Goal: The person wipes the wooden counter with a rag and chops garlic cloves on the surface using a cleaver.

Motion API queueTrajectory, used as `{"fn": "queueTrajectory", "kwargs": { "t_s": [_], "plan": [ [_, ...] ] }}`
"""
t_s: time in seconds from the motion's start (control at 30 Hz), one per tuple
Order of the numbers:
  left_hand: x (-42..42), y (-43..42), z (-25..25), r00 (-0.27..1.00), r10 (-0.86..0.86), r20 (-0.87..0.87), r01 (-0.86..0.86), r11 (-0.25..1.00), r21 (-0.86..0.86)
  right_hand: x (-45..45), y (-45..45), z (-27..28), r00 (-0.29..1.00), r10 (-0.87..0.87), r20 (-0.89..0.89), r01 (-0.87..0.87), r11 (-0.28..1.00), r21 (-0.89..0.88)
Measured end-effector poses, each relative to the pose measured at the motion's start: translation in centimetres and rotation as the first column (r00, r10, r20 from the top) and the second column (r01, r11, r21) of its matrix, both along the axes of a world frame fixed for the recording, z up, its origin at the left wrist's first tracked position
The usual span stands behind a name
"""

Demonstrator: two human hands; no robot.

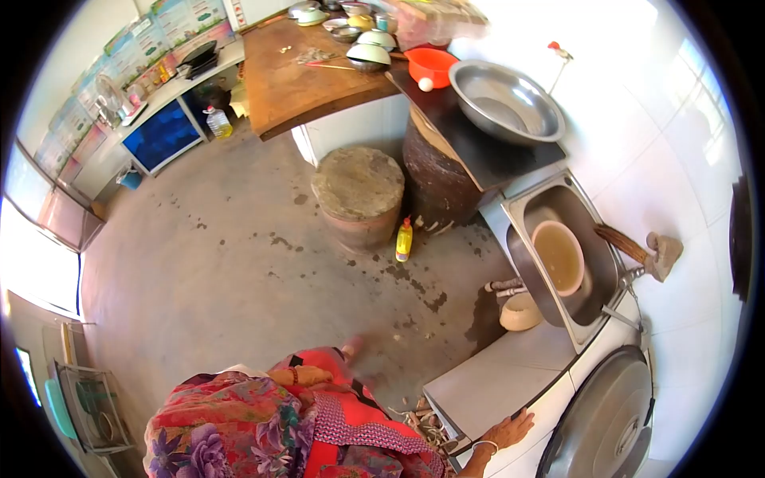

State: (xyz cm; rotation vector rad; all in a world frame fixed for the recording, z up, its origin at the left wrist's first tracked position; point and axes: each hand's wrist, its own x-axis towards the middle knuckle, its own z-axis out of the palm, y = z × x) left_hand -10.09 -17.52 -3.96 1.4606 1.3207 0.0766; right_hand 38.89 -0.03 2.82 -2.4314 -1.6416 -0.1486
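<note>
My right hand (pixel 510 430) lies palm down on the white tiled counter (pixel 550 410), fingers spread, with a bracelet at the wrist; it holds nothing. The large dark lid (pixel 602 418) is just to its right. My left hand (pixel 312 375) is in front of my body, over the red patterned clothing (pixel 231 422); its fingers are too small to make out clearly. Further ahead on the right, a pink basin (pixel 558 257) with cloudy water sits in the metal sink (pixel 522 211).
A stone-topped jar (pixel 358 183) and a yellow bottle (pixel 404 240) stand on the wet-spotted floor. Behind are a wooden table (pixel 279 72) with bowls, a metal basin (pixel 510 103) and a red colander (pixel 430 64). Sticks (pixel 422 418) lie beside the counter.
</note>
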Motion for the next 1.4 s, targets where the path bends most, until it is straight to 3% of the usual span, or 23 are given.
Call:
{"fn": "queueTrajectory", "kwargs": {
  "t_s": [0.3, 0.37, 0.47, 0.53, 0.57, 0.63, 0.67, 0.7, 0.73, 0.77, 0.8, 0.83, 0.87, 0.9, 0.93, 1.1, 1.13, 1.2, 1.3, 1.4],
  "plan": [
    [-5.7, -2.0, 1.6, 0.980, 0.201, -0.011, -0.199, 0.975, 0.102, 0.6, 1.8, -1.5, 0.999, -0.016, 0.030, 0.015, 0.998, 0.053],
    [-8.3, -2.8, 0.5, 0.952, 0.303, -0.035, -0.299, 0.949, 0.097, -1.9, 1.7, -0.7, 0.980, -0.067, -0.189, 0.077, 0.996, 0.050],
    [-12.6, -3.4, -1.6, 0.889, 0.453, -0.071, -0.447, 0.891, 0.086, -9.0, 0.9, -1.6, 0.971, -0.042, -0.234, 0.052, 0.998, 0.038],
    [-16.4, -4.1, 0.4, 0.795, 0.606, -0.034, -0.602, 0.794, 0.081, -15.2, -1.1, -3.7, 0.943, -0.014, -0.333, 0.010, 1.000, -0.014],
    [-18.3, -3.2, 1.3, 0.784, 0.620, -0.016, -0.617, 0.783, 0.080, -18.1, -1.5, -4.8, 0.941, 0.102, -0.322, -0.127, 0.990, -0.059],
    [-22.0, -3.2, 4.9, 0.639, 0.768, -0.032, -0.759, 0.624, -0.186, -24.3, -3.8, -6.2, 0.868, 0.228, -0.441, -0.312, 0.942, -0.127],
    [-23.5, -3.4, 4.3, 0.621, 0.782, -0.061, -0.783, 0.622, 0.008, -26.0, -3.6, -8.3, 0.814, 0.259, -0.520, -0.397, 0.901, -0.173],
    [-25.5, -4.7, 3.6, 0.616, 0.785, -0.067, -0.787, 0.617, -0.006, -29.6, -4.5, -7.0, 0.743, 0.217, -0.634, -0.433, 0.877, -0.208],
    [-27.6, -5.2, 1.6, 0.603, 0.794, -0.079, -0.779, 0.608, 0.154, -33.7, -4.3, -5.1, 0.661, 0.172, -0.731, -0.469, 0.854, -0.224],
    [-29.0, -5.4, 0.4, 0.590, 0.803, -0.087, -0.750, 0.584, 0.311, -35.3, -3.5, -6.5, 0.658, 0.222, -0.720, -0.534, 0.811, -0.238],
    [-30.6, -5.9, 1.4, 0.588, 0.804, -0.093, -0.753, 0.586, 0.299, -37.2, -3.5, -7.0, 0.649, 0.260, -0.715, -0.595, 0.759, -0.264],
    [-32.6, -5.1, 2.4, 0.495, 0.868, -0.046, -0.849, 0.494, 0.186, -39.1, -3.1, -6.3, 0.654, 0.259, -0.711, -0.593, 0.759, -0.269],
    [-34.1, -4.4, 2.8, 0.391, 0.920, -0.010, -0.918, 0.391, 0.063, -42.6, -2.1, -4.0, 0.572, 0.199, -0.796, -0.614, 0.747, -0.255],
    [-35.1, -4.2, 2.8, 0.391, 0.920, -0.007, -0.919, 0.391, 0.050, -45.1, -1.3, -2.5, 0.483, 0.131, -0.866, -0.633, 0.735, -0.242],
    [-36.1, -3.6, 2.6, 0.347, 0.938, 0.019, -0.935, 0.344, 0.088, -46.3, -0.3, -2.6, 0.488, 0.134, -0.863, -0.632, 0.736, -0.243],
    [-40.5, -1.7, 3.4, 0.274, 0.959, 0.069, -0.952, 0.260, 0.162, -52.2, 6.2, -4.0, 0.332, 0.442, -0.833, -0.749, 0.660, 0.052],
    [-41.0, -1.4, 3.8, 0.255, 0.964, 0.077, -0.960, 0.242, 0.142, -54.3, 7.7, -3.0, 0.322, 0.438, -0.839, -0.752, 0.657, 0.054],
    [-42.1, -1.1, 4.1, 0.229, 0.971, 0.074, -0.967, 0.218, 0.133, -58.9, 11.4, -0.4, 0.332, 0.599, -0.729, -0.806, 0.581, 0.110],
    [-43.8, -2.4, 4.2, 0.223, 0.975, -0.014, -0.965, 0.223, 0.141, -66.1, 17.0, 1.8, 0.228, 0.586, -0.778, -0.792, 0.577, 0.202],
    [-44.9, -4.6, 2.8, -0.049, 0.998, -0.024, -0.999, -0.050, -0.021, -74.4, 22.0, 5.7, 0.135, 0.618, -0.775, -0.807, 0.523, 0.276]
  ]
}}
